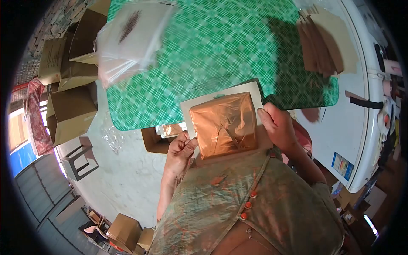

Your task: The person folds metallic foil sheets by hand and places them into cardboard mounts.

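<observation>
A flat whitish board (185,111) carries a shiny copper-coloured wrapped square (225,125) on its face, held close to the body at the table's near edge. My left hand (180,153) pinches the board's left side near its lower corner. On the opposite side, my right hand (275,123) grips the edge with the thumb on top. Behind the board lies the green checked tabletop (221,46). Just left of my left hand, an open cardboard box (153,142) below table level holds another copper-coloured item (171,129).
Clear plastic bags (131,42) lie at the table's upper left, and a stack of brown and cream sheets (325,42) at the upper right. Cardboard boxes (70,110) stand left, near a grey frame (80,159) on the floor. A white appliance (361,93) borders the right side.
</observation>
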The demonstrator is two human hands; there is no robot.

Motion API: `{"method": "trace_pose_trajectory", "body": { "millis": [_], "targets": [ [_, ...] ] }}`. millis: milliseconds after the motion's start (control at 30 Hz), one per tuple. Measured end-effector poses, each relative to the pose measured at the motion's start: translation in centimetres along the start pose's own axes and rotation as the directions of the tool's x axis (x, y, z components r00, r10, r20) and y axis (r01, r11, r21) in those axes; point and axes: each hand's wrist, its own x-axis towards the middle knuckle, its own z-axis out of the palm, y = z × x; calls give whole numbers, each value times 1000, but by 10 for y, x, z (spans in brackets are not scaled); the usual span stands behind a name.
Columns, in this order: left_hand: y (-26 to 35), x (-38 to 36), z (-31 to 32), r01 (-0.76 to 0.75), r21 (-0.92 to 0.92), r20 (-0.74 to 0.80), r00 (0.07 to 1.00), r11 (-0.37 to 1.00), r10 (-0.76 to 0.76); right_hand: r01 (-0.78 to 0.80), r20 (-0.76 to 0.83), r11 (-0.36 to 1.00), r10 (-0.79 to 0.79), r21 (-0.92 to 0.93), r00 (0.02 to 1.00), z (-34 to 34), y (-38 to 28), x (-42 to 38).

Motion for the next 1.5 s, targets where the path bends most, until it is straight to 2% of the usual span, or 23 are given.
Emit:
{"method": "trace_pose_trajectory", "body": {
  "millis": [100, 200, 267, 333, 400, 600, 700, 800, 900, 1000, 1100, 1200, 1267, 1300, 1400, 1500],
  "targets": [
    [7, -1, 0, 48, 62, -13, 999, 997, -47, -35, 50, 996, 31, 85, 998, -2, 3, 4],
    [8, -1, 2, 34, 93, -40, 999, 995, -30, -215, 206, 919, 153, 331, 967, -6, 10, 8],
    [2, 1, 4, 9, 113, -66, 998, 994, -2, -290, 287, 860, 178, 420, 941, -8, 14, 6],
    [0, 0, 0, 13, 148, -44, 999, 989, -7, -321, 326, 852, 191, 414, 926, -10, 10, 6],
    [1, 0, -1, 26, 169, -39, 999, 985, -19, -304, 324, 899, 200, 315, 925, -15, 1, 6],
    [10, 4, 7, -24, 116, -23, 999, 993, 27, -115, 196, 976, 78, 185, 978, -3, 16, 10],
    [8, 8, 5, -46, 84, -36, 998, 995, 49, -81, 175, 989, 59, 123, 983, -5, 8, 14],
    [9, 9, 4, -30, 59, -32, 999, 998, 32, -85, 243, 988, 52, 127, 969, -12, 10, 19],
    [9, 10, 3, -53, 81, -21, 998, 995, 55, -140, 202, 941, 79, 309, 976, -13, 3, 28],
    [10, 12, 3, -52, 70, -4, 999, 996, 53, -257, 182, 852, 193, 456, 964, -12, -13, 38],
    [15, 15, 3, -56, 7, -5, 998, 998, 56, -233, 256, 874, 131, 426, 958, -9, -5, 45],
    [25, 12, 15, -75, -87, -54, 996, 993, 70, -258, 308, 901, 150, 350, 940, -7, 8, 47],
    [29, 11, 17, -70, -169, -42, 997, 983, 64, -215, 242, 893, 124, 396, 962, 0, 12, 46],
    [28, 11, 16, -82, -161, -40, 996, 983, 76, -194, 207, 888, 115, 417, 972, 2, 12, 45],
    [21, 13, 12, -107, -150, -28, 994, 983, 104, -270, 248, 896, 189, 353, 950, -4, 6, 45],
    [19, 13, 11, -131, -138, -39, 991, 982, 127, -285, 238, 871, 201, 400, 950, -3, -2, 39]
  ]
}}
